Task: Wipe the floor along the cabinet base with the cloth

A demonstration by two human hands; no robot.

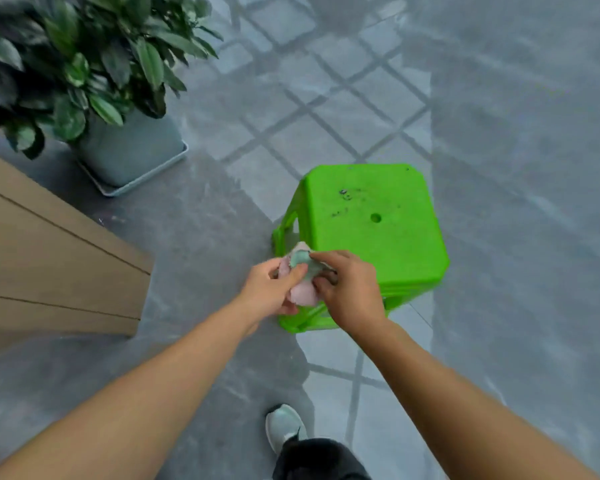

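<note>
**Cloth in both hands, cabinet base off at nine o'clock**

A small crumpled pink-and-pale-green cloth [303, 277] is bunched between the two hands, held in the air in front of the body and not on the floor. The left hand [271, 289] is curled around its pink lower part with the thumb pressed over it; the right hand [349, 289] pinches the green upper edge between thumb and forefinger, the other fingers folded in. Neither hand is open.

The move ahead turns on one relation: the tan wooden cabinet with dark horizontal seams [56, 258] stands at about nine o'clock from the hands, and its foot meets the grey glossy stone floor [201, 216] along a line running from roughly seven o'clock up toward ten. The left hand is the nearer one to that line (so it seems the likelier to carry the cloth down). Wiping looks not yet begun.

A bright green square plastic stool [371, 223] sits just beyond the hands at one o'clock. At eleven o'clock a pale grey-green square planter [132, 150] holds a leafy green plant [84, 53] and stands in a shallow tray, near the cabinet's far end.
</note>
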